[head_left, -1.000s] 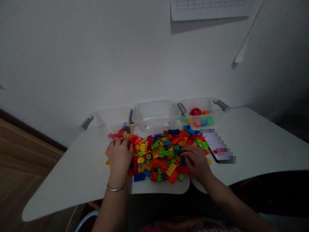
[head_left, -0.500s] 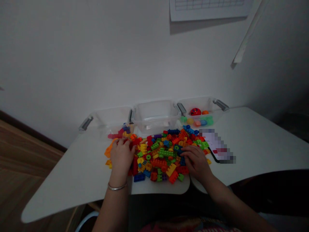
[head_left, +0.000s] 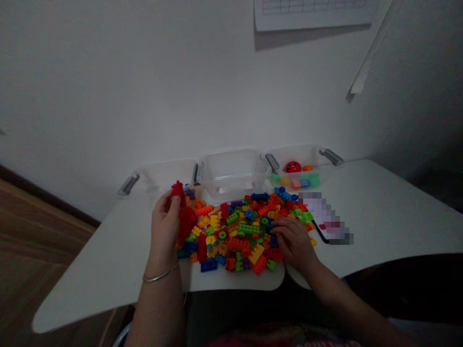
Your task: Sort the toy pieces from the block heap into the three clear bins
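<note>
The single head-worn camera looks forward and down from close above the near edge of the white table (head_left: pixel 379 212), facing the far wall (head_left: pixel 144 86), with the heap of bricks (head_left: pixel 242 229) centred and the clear bins (head_left: pixel 233 173) behind.

The left hand (head_left: pixel 164 230), which a second ago lay palm-down on the near left edge of the heap of small coloured plastic building bricks (head_left: pixel 240 229), has lifted off the table and turned on edge, thumb upward. It now grips a cluster of red plastic bricks (head_left: pixel 183 212) that before lay among the others under its fingers; the cluster stands above the heap, its top just beyond the fingertips. Where the hand rested, blue, green and orange bricks now show. The orange bricks that lay just left of the hand are now hidden behind it
</note>
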Demonstrator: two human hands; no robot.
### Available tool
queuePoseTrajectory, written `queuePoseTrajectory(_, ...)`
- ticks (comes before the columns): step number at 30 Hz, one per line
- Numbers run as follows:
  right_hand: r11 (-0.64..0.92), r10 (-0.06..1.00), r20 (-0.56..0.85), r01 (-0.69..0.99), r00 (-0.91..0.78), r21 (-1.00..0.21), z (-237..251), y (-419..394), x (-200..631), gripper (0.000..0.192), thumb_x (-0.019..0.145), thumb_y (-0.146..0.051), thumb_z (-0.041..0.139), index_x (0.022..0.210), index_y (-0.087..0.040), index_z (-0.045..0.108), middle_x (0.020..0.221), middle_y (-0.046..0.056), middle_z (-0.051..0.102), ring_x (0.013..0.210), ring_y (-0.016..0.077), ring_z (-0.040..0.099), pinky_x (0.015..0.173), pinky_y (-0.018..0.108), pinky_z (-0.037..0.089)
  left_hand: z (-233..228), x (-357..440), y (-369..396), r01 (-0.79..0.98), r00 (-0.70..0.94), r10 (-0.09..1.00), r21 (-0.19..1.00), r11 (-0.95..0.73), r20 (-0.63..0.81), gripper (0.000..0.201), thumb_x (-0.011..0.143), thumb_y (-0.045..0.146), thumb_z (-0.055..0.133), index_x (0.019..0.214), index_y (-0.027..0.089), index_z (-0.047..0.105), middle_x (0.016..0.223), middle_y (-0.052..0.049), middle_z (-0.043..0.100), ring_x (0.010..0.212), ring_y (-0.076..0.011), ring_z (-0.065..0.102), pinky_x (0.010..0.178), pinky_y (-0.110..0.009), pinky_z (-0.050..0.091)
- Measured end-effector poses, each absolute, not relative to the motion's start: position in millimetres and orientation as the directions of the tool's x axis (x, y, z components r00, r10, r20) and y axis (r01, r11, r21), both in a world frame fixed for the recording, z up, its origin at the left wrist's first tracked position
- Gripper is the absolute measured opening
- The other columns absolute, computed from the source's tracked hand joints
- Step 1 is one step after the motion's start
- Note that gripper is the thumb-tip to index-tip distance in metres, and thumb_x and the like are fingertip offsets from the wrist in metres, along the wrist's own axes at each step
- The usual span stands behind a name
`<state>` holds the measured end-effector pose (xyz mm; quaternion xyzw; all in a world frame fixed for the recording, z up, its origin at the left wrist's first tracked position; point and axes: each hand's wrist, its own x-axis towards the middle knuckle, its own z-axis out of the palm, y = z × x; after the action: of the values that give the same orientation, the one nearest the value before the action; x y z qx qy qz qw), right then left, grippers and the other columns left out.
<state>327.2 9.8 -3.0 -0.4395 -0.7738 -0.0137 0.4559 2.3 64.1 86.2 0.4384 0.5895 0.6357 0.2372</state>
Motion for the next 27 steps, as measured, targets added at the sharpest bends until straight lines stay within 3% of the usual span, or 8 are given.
queuePoseTrajectory(3, 0.606, 0.672, 0.717, 0.695, -0.187, -0.387, -3.0, 9.9, 326.9, 0.018, 0.087, -0.014, 0.053, 0.089, -0.024, 0.068, 0.102, 0.005, 0.072, 0.1, 0.0233, 0.063, 0.092, 0.045, 0.049, 91.8, -1.8, 74.6, 0.058, -0.478, 0.847, 0.97, -0.236, 0.235, 0.043, 0.076, 0.051, 0.063, 0.107, 0.021, 0.063, 0.101, -0.007, 0.071, 0.078, -0.0152, 0.066, 0.066, -0.027, 0.055)
queuePoseTrajectory(6, 0.604, 0.673, 0.716, 0.695, -0.184, -0.389, -3.1, 9.8, 327.0, 0.018, 0.087, -0.014, 0.053, 0.089, -0.025, 0.068, 0.101, 0.005, 0.072, 0.101, 0.0233, 0.063, 0.092, 0.045, 0.049, 101.0, -8.5, 86.5, 0.012, -0.445, 0.864, 0.967, -0.256, 0.234, 0.042, 0.075, 0.054, 0.063, 0.105, 0.024, 0.061, 0.103, -0.006, 0.07, 0.08, -0.0149, 0.066, 0.066, -0.026, 0.055)
queuePoseTrajectory(11, 0.613, 0.665, 0.72, 0.696, -0.199, -0.373, -3.8, 9.9, 328.0, 0.018, 0.087, -0.014, 0.053, 0.091, -0.024, 0.067, 0.103, 0.005, 0.072, 0.102, 0.0236, 0.062, 0.092, 0.045, 0.049, 123.2, -16.3, 108.0, 0.102, -0.422, 0.811, 0.91, -0.403, 0.406, 0.037, 0.083, 0.049, 0.055, 0.114, 0.029, 0.056, 0.114, -0.004, 0.068, 0.096, -0.016, 0.066, 0.081, -0.031, 0.056)
queuePoseTrajectory(14, 0.618, 0.657, 0.725, 0.698, -0.205, -0.363, -4.1, 10.1, 328.3, 0.017, 0.087, -0.014, 0.053, 0.091, -0.024, 0.066, 0.103, 0.005, 0.072, 0.102, 0.0236, 0.062, 0.092, 0.045, 0.048, 131.0, -22.1, 122.4, 0.343, -0.444, 0.714, 0.839, -0.422, 0.541, 0.037, 0.084, 0.041, 0.055, 0.117, 0.023, 0.057, 0.106, -0.006, 0.069, 0.088, -0.0159, 0.067, 0.082, -0.033, 0.055)
queuePoseTrajectory(16, 0.62, 0.656, 0.725, 0.697, -0.209, -0.36, -4.0, 10.1, 328.3, 0.017, 0.087, -0.013, 0.053, 0.091, -0.024, 0.066, 0.102, 0.005, 0.072, 0.101, 0.0236, 0.062, 0.092, 0.045, 0.048, 131.5, -27.0, 130.2, 0.583, -0.398, 0.686, 0.745, -0.324, 0.609, 0.036, 0.082, 0.036, 0.057, 0.114, 0.019, 0.062, 0.104, -0.008, 0.07, 0.087, -0.017, 0.066, 0.085, -0.034, 0.053)
queuePoseTrajectory(19, 0.618, 0.66, 0.721, 0.699, -0.213, -0.359, -3.6, 9.7, 328.1, 0.017, 0.087, -0.013, 0.053, 0.091, -0.024, 0.066, 0.103, 0.005, 0.072, 0.102, 0.0238, 0.061, 0.092, 0.046, 0.048, 126.1, -32.5, 137.8, 0.8, -0.308, 0.774, 0.591, -0.104, 0.553, 0.035, 0.084, 0.035, 0.055, 0.114, 0.02, 0.066, 0.106, -0.009, 0.071, 0.091, -0.0192, 0.066, 0.085, -0.033, 0.05)
queuePoseTrajectory(22, 0.614, 0.663, 0.719, 0.702, -0.209, -0.362, -3.3, 9.4, 327.9, 0.018, 0.087, -0.013, 0.052, 0.091, -0.024, 0.066, 0.102, 0.005, 0.072, 0.102, 0.0242, 0.062, 0.092, 0.046, 0.049, 119.5, -32.1, 141.9, 0.851, -0.327, 0.856, 0.518, 0.083, 0.4, 0.04, 0.087, 0.039, 0.052, 0.12, 0.022, 0.064, 0.106, -0.009, 0.073, 0.097, -0.0224, 0.067, 0.085, -0.034, 0.048)
queuePoseTrajectory(27, 0.62, 0.656, 0.726, 0.695, -0.207, -0.363, -4.4, 10.0, 327.7, 0.018, 0.087, -0.013, 0.052, 0.09, -0.024, 0.066, 0.102, 0.004, 0.072, 0.101, 0.0236, 0.062, 0.092, 0.045, 0.049, 122.3, -22.9, 142.9, 0.885, -0.371, 0.893, 0.387, 0.258, 0.254, 0.05, 0.087, 0.046, 0.049, 0.131, 0.023, 0.058, 0.112, -0.009, 0.073, 0.106, -0.0285, 0.066, 0.094, -0.043, 0.043)
